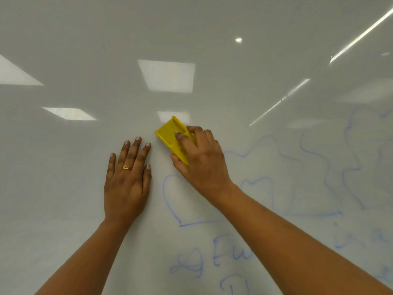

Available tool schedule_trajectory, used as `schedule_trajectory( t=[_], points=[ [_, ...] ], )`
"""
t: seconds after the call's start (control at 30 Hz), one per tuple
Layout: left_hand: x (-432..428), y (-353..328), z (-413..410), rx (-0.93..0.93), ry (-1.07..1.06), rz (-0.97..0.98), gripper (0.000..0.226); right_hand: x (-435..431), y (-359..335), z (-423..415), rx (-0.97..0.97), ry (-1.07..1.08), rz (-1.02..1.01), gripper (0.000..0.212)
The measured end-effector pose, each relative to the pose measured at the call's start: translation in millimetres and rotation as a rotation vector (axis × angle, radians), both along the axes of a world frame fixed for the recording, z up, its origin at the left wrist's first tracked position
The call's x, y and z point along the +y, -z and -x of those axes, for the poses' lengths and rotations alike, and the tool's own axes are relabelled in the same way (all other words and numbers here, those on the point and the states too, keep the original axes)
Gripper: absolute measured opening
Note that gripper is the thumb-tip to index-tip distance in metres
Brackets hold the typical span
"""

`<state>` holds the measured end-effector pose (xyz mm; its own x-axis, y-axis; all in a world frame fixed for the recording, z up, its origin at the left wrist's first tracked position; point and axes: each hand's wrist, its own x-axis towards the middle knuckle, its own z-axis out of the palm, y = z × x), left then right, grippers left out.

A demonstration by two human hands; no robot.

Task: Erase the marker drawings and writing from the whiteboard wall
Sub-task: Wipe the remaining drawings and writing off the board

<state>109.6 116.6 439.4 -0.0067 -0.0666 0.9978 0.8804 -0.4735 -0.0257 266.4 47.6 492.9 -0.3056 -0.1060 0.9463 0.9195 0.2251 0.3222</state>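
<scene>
Head view: yellow eraser (173,137) is gripped by right hand (202,158) against whiteboard wall (63,60), left hand (126,179) laid flat alongside; mid-erasure is judged, blue heart outline (170,201) and writing (212,258) below seemingly calling for downward strokes.

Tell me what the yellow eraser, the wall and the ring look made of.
Eraser: likely hard plastic, smooth uniform yellow with a moulded ridge.
Wall: glossy, glass or coated board; it mirrors ceiling lights.
Ring: gold-coloured metal, by its shine.

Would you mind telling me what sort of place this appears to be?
Probably an office or meeting room: a glossy whiteboard wall with blue marker drawings, reflecting square ceiling light panels.
</scene>
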Motion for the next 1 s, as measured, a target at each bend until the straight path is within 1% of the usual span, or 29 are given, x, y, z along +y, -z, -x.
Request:
schedule_trajectory(
  t=[0.1,0.2,0.33,0.4,0.57,0.73,0.87,1.0],
  points=[
    [0.3,1.2,0.4,-0.004,0.004,-0.007,0.05,-5.9,-11.0,-13.2,0.064,0.033,-0.006,0.046],
    [0.7,2.8,0.2,-0.017,0.006,-0.015,0.049,-8.5,-25.0,-29.1,0.18,0.027,-0.056,0.042],
    [1.2,6.5,-1.1,-0.038,-0.01,-0.026,0.049,-11.9,-29.7,-28.9,0.3,0.005,0.012,0.062],
    [1.5,8.8,-1.6,-0.045,-0.015,-0.031,0.049,-10.5,-24.7,-23.3,0.329,-0.015,0.021,0.066],
    [1.9,14.5,-0.9,-0.054,-0.02,-0.034,0.049,-3.1,-1.5,-6.3,0.2,-0.042,-0.006,0.059],
    [2.5,21.3,1.2,-0.046,-0.022,-0.022,0.049,0.9,31.7,7.1,0.05,-0.008,0.038,0.063],
    [1.6,31.3,3.7,-0.038,-0.035,0.011,0.049,1.2,61.9,-0.4,-0.105,-0.021,0.1,0.059],
    [1.5,41.1,6.6,-0.024,-0.061,0.043,0.051,-5.8,67.6,-22.2,-0.253,0.059,0.113,0.058]
  ],
)
